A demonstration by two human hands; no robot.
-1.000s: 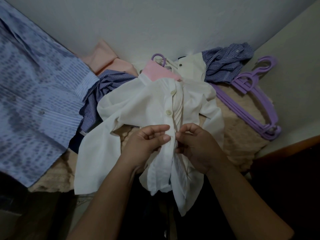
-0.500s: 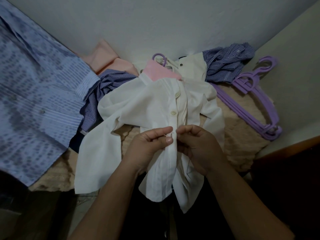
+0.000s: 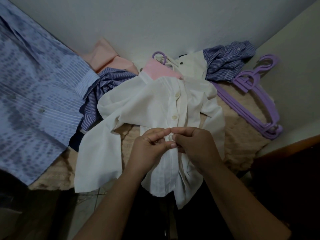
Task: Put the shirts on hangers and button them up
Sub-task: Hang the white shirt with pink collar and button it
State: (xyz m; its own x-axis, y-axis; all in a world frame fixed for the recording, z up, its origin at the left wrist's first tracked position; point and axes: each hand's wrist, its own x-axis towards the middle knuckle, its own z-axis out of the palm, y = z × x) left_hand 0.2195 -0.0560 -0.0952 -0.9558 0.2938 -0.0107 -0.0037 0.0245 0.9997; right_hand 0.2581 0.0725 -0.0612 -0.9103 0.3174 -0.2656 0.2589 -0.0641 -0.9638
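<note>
A white shirt [image 3: 138, 108] with a pink inner collar lies spread on a beige blanket, collar away from me. The purple hook of a hanger [image 3: 160, 56] pokes out above the collar. Two buttons on its placket [image 3: 174, 108] are done up. My left hand [image 3: 149, 149] pinches the placket edge from the left. My right hand [image 3: 195, 146] pinches the cloth from the right, at a third button [image 3: 170, 137] between the fingertips of both hands.
A stack of purple hangers [image 3: 256, 104] lies at the right by the wall. A blue checked shirt [image 3: 226, 63], a cream shirt [image 3: 192, 66], a striped blue shirt [image 3: 103, 87] and a peach shirt [image 3: 105, 56] lie behind. A large patterned blue shirt [image 3: 34, 101] covers the left.
Both hands moved slightly up the placket and closer together. A third button now shows between the fingertips, and the lower shirt front has drawn together.
</note>
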